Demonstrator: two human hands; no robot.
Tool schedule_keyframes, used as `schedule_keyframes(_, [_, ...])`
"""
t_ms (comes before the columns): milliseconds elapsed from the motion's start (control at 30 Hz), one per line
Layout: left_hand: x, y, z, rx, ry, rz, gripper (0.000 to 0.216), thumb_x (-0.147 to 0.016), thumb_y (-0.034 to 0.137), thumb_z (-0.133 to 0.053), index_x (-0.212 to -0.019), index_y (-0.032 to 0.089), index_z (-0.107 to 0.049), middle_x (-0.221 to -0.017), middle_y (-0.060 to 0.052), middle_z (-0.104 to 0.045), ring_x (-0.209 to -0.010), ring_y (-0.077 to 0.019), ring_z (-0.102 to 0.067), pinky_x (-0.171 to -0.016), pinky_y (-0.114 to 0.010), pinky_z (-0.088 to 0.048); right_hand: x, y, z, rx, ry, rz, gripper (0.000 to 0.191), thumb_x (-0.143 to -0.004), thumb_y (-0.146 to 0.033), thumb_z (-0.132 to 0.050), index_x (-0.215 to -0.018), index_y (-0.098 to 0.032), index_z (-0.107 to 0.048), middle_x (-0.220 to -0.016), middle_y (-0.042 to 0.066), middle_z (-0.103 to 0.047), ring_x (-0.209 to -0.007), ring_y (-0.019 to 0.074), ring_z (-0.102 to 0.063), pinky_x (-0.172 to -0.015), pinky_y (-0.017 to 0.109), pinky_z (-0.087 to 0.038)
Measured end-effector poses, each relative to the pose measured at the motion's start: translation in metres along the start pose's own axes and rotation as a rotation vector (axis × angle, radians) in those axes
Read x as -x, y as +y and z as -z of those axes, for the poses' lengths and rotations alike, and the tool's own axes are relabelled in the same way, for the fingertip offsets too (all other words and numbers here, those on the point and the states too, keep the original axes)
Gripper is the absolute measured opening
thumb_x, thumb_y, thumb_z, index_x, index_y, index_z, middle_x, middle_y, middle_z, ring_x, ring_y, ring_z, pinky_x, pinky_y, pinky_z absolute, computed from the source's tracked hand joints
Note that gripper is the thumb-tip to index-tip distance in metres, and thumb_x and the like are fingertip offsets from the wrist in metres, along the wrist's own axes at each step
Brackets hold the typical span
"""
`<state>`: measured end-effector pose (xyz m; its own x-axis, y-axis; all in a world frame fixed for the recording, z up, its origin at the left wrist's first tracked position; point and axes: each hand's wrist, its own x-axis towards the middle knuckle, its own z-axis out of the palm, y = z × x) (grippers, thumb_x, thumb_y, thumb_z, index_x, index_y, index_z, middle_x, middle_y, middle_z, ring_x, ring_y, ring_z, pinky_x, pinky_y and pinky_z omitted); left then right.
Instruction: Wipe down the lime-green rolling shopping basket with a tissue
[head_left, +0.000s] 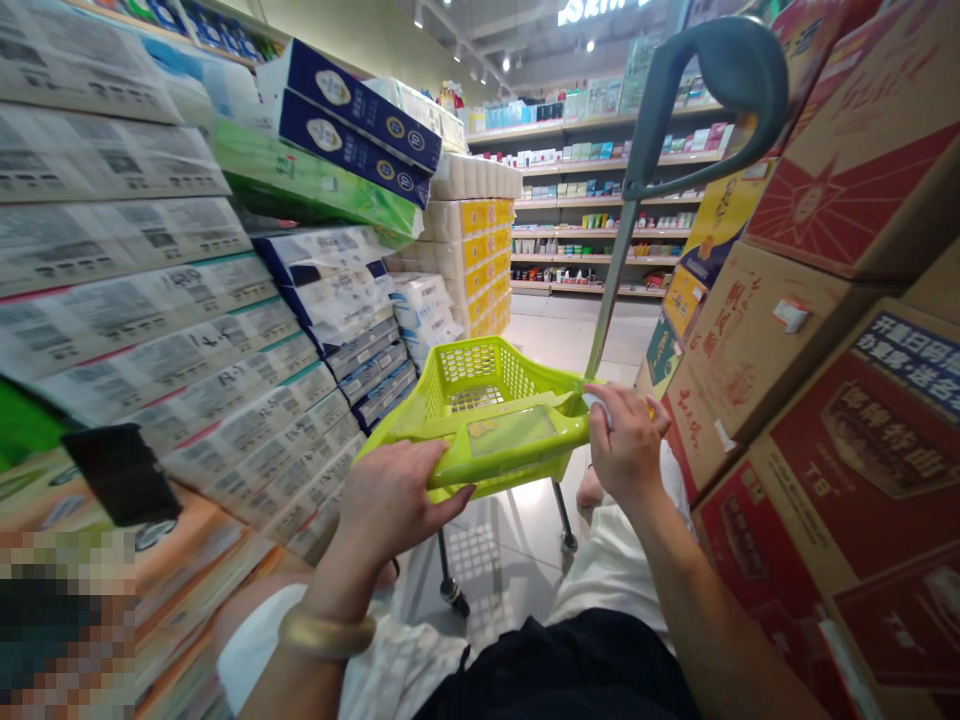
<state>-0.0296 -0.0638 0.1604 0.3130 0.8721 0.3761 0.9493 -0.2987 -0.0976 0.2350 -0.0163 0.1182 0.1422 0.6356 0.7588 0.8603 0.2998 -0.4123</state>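
Observation:
A lime-green wheeled shopping basket (517, 445) stands in front of me, with no goods visible in the part of its inside that shows. My left hand (397, 495) is closed over the left end of its near rim, thumb underneath. At the right end of that rim, my right hand (626, 440) is closed beside the foot of the metal pole (616, 290). Something small and whitish shows under the right fingers; I cannot make out what it is. The pole leads up to a grey loop handle (709, 110), which neither hand touches.
Tall stacks of wrapped paper packs (150, 240) line the left side, with blue boxes (352, 120) jutting out on top. Red and brown cartons (832, 400) wall in the right. Stocked shelves (585, 205) stand at the far end, beyond a pale tiled floor (555, 325).

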Motion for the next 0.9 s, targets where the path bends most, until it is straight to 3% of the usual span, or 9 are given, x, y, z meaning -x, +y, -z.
schedule_keyframes(100, [-0.002,-0.016,-0.002,0.104,0.06,-0.027,0.053,-0.078,0.061,-0.052,-0.108,0.019,-0.063,-0.085,-0.006,-0.07,-0.08,-0.0254,-0.063,-0.074,-0.037,-0.045,0.003,-0.004,0.001,-0.029,-0.009,0.007,0.028,-0.092,-0.023,-0.041,-0.109,-0.023,-0.064,-0.112,0.005,-0.067,-0.109,0.0201,-0.058,-0.106,0.041,-0.02])
schedule_keyframes(233, [-0.006,-0.027,-0.001,0.12,0.238,0.004,0.049,-0.083,0.054,-0.048,-0.115,0.018,-0.058,-0.094,-0.007,-0.07,-0.094,-0.0282,-0.061,-0.09,-0.044,-0.041,0.008,-0.013,0.003,-0.062,-0.03,0.008,0.027,-0.091,-0.021,-0.043,-0.108,-0.024,-0.064,-0.107,0.004,-0.067,-0.104,0.0193,-0.06,-0.107,0.041,-0.019])
schedule_keyframes(400, [-0.015,0.001,0.006,0.125,0.421,0.058,0.033,-0.089,0.041,-0.046,-0.111,0.019,-0.057,-0.102,-0.008,-0.068,-0.1,-0.027,-0.058,-0.093,-0.043,-0.039,0.012,-0.026,0.005,-0.076,-0.046,0.022,0.026,-0.09,-0.019,-0.045,-0.106,-0.024,-0.065,-0.104,0.003,-0.067,-0.102,0.0191,-0.06,-0.107,0.041,-0.018])
schedule_keyframes(533, [-0.032,0.046,0.006,0.231,0.333,-0.112,0.031,-0.09,0.033,-0.043,-0.114,0.018,-0.057,-0.106,-0.007,-0.067,-0.103,-0.0242,-0.057,-0.094,-0.04,-0.04,0.017,-0.042,0.005,-0.093,-0.074,0.077,0.026,-0.091,-0.018,-0.045,-0.108,-0.023,-0.064,-0.106,0.004,-0.068,-0.103,0.0191,-0.06,-0.106,0.041,-0.017])
schedule_keyframes(633, [-0.044,0.064,0.001,0.182,0.233,-0.062,0.033,-0.091,0.03,-0.041,-0.117,0.017,-0.057,-0.11,-0.008,-0.067,-0.105,-0.0245,-0.057,-0.094,-0.039,-0.041,0.019,-0.047,0.004,-0.099,-0.099,0.121,0.025,-0.092,-0.018,-0.045,-0.11,-0.024,-0.063,-0.108,0.003,-0.068,-0.103,0.0184,-0.06,-0.107,0.04,-0.017])
schedule_keyframes(767, [-0.049,0.06,-0.006,0.052,0.132,0.043,0.035,-0.094,0.035,-0.036,-0.109,0.018,-0.063,-0.1,-0.009,-0.07,-0.093,-0.0258,-0.061,-0.083,-0.04,-0.044,0.015,-0.03,0.003,-0.037,-0.029,0.045,0.027,-0.094,-0.02,-0.043,-0.114,-0.024,-0.061,-0.111,0.004,-0.066,-0.106,0.0192,-0.059,-0.107,0.042,-0.017])
schedule_keyframes(900, [-0.051,0.052,-0.009,0.012,0.134,0.068,0.035,-0.094,0.032,-0.035,-0.106,0.019,-0.065,-0.096,-0.008,-0.07,-0.092,-0.0257,-0.062,-0.082,-0.039,-0.043,0.013,-0.019,0.001,0.013,0.024,-0.042,0.029,-0.094,-0.022,-0.041,-0.116,-0.022,-0.06,-0.113,0.007,-0.065,-0.107,0.021,-0.058,-0.105,0.042,-0.021])
